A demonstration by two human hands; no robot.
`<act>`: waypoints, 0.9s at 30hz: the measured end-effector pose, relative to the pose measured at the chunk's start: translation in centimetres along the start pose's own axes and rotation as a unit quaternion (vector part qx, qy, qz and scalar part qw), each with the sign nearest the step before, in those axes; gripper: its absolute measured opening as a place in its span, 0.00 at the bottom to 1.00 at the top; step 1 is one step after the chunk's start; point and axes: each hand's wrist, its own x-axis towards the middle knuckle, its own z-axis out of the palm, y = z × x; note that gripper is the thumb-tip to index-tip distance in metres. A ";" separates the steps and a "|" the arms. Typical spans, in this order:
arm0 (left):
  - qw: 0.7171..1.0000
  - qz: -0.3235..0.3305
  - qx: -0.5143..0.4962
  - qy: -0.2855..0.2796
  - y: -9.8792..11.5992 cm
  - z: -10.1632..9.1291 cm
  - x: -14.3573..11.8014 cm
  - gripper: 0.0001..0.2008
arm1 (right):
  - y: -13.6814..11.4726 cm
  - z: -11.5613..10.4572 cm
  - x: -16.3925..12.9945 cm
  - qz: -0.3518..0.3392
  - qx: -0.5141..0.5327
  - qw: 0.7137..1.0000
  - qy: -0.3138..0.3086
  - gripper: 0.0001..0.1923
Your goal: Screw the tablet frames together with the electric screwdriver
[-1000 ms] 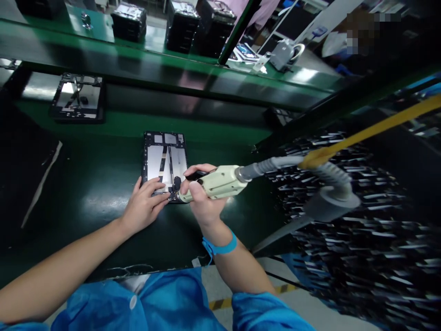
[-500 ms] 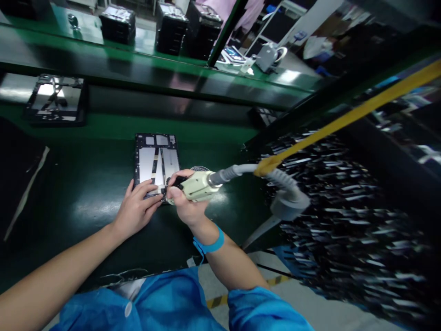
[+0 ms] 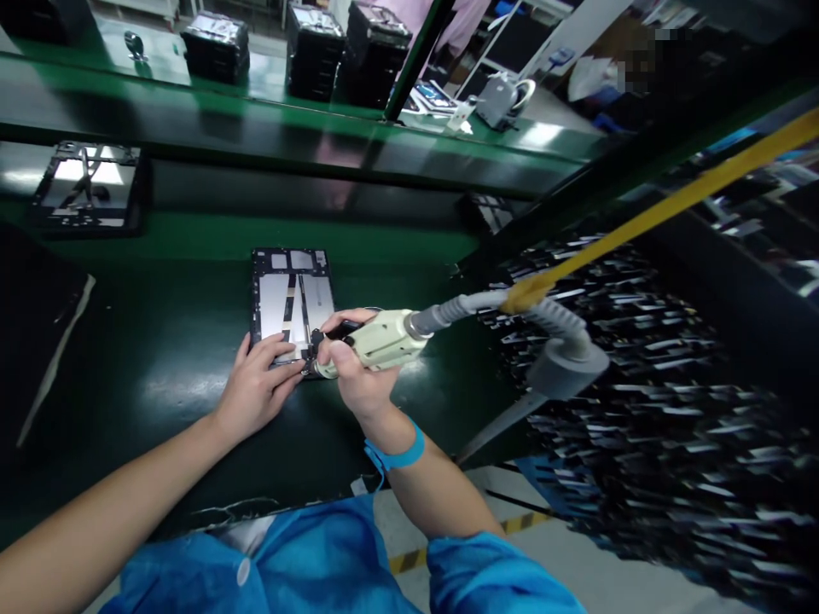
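An opened tablet (image 3: pixel 316 294) lies on the green bench, its silver inner plates, dark frame and dark ribbon cables showing. My left hand (image 3: pixel 256 384) holds its lower edge, with fingers bent over the bottom corner and thumb close to the tool's nose. In my right hand (image 3: pixel 364 379) is a pale green electric screwdriver (image 3: pixel 390 339), gripped nearly level with its nose pointing left at the tablet's lower right part. Fingers hide the exact tip, so contact with a screw cannot be made out. A grey cable (image 3: pixel 467 303) runs from its back end.
A yellow strap (image 3: pixel 640 239) holds up the cable. Many dark strips with shiny edges fill the right side (image 3: pixel 640 409). Another opened tablet (image 3: pixel 95 188) lies at the far left, near a black cloth-like thing (image 3: pixel 38 333). Stacks of dark devices (image 3: pixel 313 51) stand on the back shelf.
The screwdriver and my right hand have shifted slightly right, away from the tablet's middle. The cable and strap moved right too. My left hand stays on the tablet's lower edge.
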 end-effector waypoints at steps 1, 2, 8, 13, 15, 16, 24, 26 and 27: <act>1.000 0.000 -0.001 -0.001 0.0 0.0 0.0 0.10 | 0.1 0.0 0.0 -0.002 0.002 1.000 -0.002 0.12; 1.000 0.001 -0.001 -0.001 0.0 0.0 0.0 0.10 | 0.1 -0.1 0.0 -0.003 0.004 1.000 -0.004 0.12; 1.000 0.005 0.000 -0.002 0.1 -0.1 0.1 0.10 | 0.6 -0.1 -0.2 -0.004 -0.010 1.000 -0.005 0.12; 1.000 0.007 0.003 -0.001 0.1 -0.1 0.1 0.10 | 0.6 -0.1 -0.2 0.007 -0.016 1.000 -0.004 0.11; 1.000 0.008 0.007 -0.001 0.1 -0.1 0.0 0.10 | 0.6 0.0 -0.2 0.013 -0.015 1.000 0.000 0.11; 1.000 0.008 0.009 -0.003 0.1 -0.1 0.0 0.10 | 0.6 0.0 -0.2 0.015 -0.013 1.000 0.000 0.11; 1.000 0.013 0.011 -0.005 0.0 -0.1 -0.1 0.11 | 0.0 0.7 -0.4 0.033 -0.004 0.999 -0.022 0.12; 1.000 0.018 0.015 -0.001 -0.1 -0.1 -0.2 0.11 | -0.1 0.9 -0.4 0.017 -0.017 0.999 -0.030 0.11; 1.000 0.022 0.018 0.000 -0.2 -0.1 -0.2 0.11 | -0.2 1.0 -0.4 0.006 -0.024 0.999 -0.031 0.11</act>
